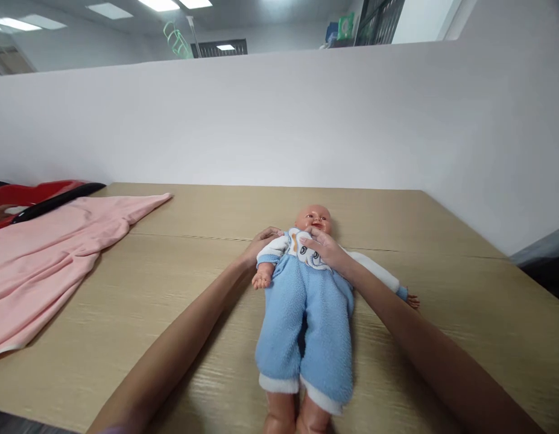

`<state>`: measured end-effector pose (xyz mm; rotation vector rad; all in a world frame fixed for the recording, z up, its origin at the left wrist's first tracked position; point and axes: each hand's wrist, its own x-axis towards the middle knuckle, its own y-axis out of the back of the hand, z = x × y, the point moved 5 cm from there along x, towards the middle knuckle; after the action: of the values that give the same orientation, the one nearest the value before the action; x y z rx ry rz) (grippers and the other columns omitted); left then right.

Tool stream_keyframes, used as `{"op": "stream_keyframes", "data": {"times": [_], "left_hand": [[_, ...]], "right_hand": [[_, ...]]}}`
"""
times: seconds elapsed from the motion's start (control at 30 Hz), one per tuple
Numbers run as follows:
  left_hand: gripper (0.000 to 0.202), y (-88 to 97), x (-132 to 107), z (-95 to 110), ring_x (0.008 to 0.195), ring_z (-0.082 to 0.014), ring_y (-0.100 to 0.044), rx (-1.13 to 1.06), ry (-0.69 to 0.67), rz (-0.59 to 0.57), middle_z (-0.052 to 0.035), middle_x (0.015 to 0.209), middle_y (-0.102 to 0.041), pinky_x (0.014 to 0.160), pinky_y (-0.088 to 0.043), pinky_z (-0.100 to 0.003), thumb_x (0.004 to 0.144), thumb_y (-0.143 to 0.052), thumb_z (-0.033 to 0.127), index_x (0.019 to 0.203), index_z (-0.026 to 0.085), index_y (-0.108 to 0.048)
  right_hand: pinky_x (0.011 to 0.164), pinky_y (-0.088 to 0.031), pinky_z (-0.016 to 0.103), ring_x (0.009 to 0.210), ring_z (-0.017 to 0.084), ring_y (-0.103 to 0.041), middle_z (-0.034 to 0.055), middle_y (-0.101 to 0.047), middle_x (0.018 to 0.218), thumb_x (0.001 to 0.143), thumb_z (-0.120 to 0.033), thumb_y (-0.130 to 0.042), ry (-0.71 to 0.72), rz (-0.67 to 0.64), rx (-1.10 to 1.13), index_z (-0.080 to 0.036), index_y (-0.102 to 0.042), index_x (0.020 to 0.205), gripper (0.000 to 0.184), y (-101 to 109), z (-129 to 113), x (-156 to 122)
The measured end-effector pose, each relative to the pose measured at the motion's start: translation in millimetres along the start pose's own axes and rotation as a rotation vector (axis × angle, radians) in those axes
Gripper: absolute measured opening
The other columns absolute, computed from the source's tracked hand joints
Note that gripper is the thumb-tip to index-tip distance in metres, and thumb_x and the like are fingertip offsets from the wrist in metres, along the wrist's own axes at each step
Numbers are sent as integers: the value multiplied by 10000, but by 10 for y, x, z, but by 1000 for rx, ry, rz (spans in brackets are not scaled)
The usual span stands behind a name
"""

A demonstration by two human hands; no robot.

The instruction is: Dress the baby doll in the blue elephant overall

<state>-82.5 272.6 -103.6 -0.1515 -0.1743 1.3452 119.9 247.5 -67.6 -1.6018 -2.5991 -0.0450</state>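
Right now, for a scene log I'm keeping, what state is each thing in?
Doll: lying face up, arms out to its sides.
Blue-and-white outfit: worn by the doll, lower legs bare below the cuffs.
Left hand: by the doll's shoulder, grip unclear.
Right hand: on the outfit's chest, grip unclear.
Pink cloth: spread out, rumpled.
Ceiling lights: lit.
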Motion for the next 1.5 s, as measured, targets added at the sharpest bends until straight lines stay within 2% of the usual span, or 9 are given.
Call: {"op": "stream_keyframes", "data": {"times": [0.17,0.37,0.63,0.8,0.93,1.07,1.23,1.37,1.5], "left_hand": [[333,44,66,-11,877,-192,-651,48,-44,-43,-17,985,-722,877,-538,-336,769,-881,478,914,211,-745],[311,-69,388,-34,904,-198,-666,57,-65,-155,-31,951,-719,909,-548,-337,694,-902,371,865,190,-717],[304,-238,558,2,927,-283,-712,128,-22,-267,-91,900,-743,989,-561,-470,822,-853,424,824,150,-721],[361,-159,415,69,1064,-235,-705,240,-17,-279,-97,1203,-729,945,-616,-444,1018,-692,485,1187,166,-708],[260,-194,348,114,1053,-239,-701,343,-10,-355,-88,1147,-753,1004,-580,-440,981,-688,389,1086,156,-738],[211,-193,341,185,1040,-240,-680,480,-18,-405,-62,1092,-758,1006,-551,-390,876,-622,306,990,178,-746],[169,-138,272,426,1063,-278,-611,738,-110,-228,-77,1094,-713,1031,-504,-449,893,-644,318,1006,202,-690],[174,-576,6,791,1178,-291,-571,1041,-525,-31,-99,1217,-690,1131,-440,-478,966,-550,219,1108,216,-650],[197,-1347,-220,722,1257,-305,-583,1164,-706,-242,-115,1250,-701,1157,-441,-472,998,-606,288,1177,218,-652]], "right_hand": [[727,-507,280,772,168,-631,-36,-667,856,778,-621,-861,-10,19,61,-257,-558,943,501,20,30,-12],[731,-493,272,755,155,-619,-51,-652,836,763,-591,-879,-6,79,115,-258,-556,918,489,95,88,13],[759,-548,299,843,194,-706,6,-764,980,814,-566,-849,-82,111,131,-252,-643,1037,436,135,-40,-83],[804,-552,377,927,291,-734,49,-810,997,869,-563,-822,-83,26,-540,-256,-775,989,333,397,-471,-310],[863,-544,409,1025,347,-741,47,-823,1136,895,-628,-772,-86,-10,-899,-289,-798,1082,388,565,-673,-465],[875,-548,406,1038,329,-732,42,-805,1175,976,-672,-619,-123,-41,-1034,-298,-729,1225,462,614,-596,-640],[1069,-510,514,1210,382,-663,119,-737,1248,918,-626,-689,47,209,-1167,-272,-696,1285,510,942,-337,-1212],[1118,-495,576,1303,434,-623,147,-685,1403,857,-544,-760,49,272,-1184,-277,-586,1469,690,1214,-37,-1779],[1099,-545,554,1286,395,-668,135,-688,1433,881,-487,-770,25,310,-949,-282,-540,1496,688,1287,69,-2016]]}}
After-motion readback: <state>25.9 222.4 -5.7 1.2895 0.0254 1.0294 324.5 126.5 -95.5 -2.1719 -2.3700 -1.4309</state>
